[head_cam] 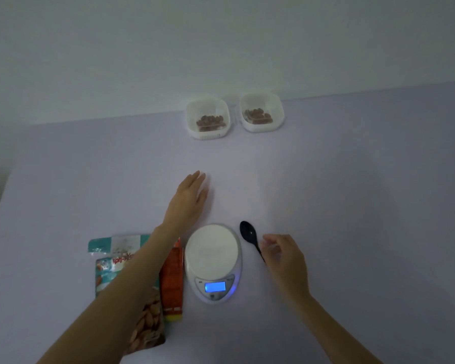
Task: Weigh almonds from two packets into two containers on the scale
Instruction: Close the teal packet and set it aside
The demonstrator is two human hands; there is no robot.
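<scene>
To my eye the pale lilac table top (326, 179) is matt and smooth, with no shine; I cannot tell whether it is cloth or laminate. The left square white container (208, 134) and the right square white container (277, 109) look like translucent plastic, finely ribbed on their walls. The brown almonds (210, 122) inside have dull skins. My oval white kitchen scale (212, 250) has a smooth, satin plastic platform and a shinier pale rim, and its blue display window (215, 286) is glossy. The black spoon (247, 233) is glossy plastic, with a small highlight in its bowl. The teal almond packet (108, 274) and the orange-red packet (171, 279) are printed film with a slight sheen.
</scene>
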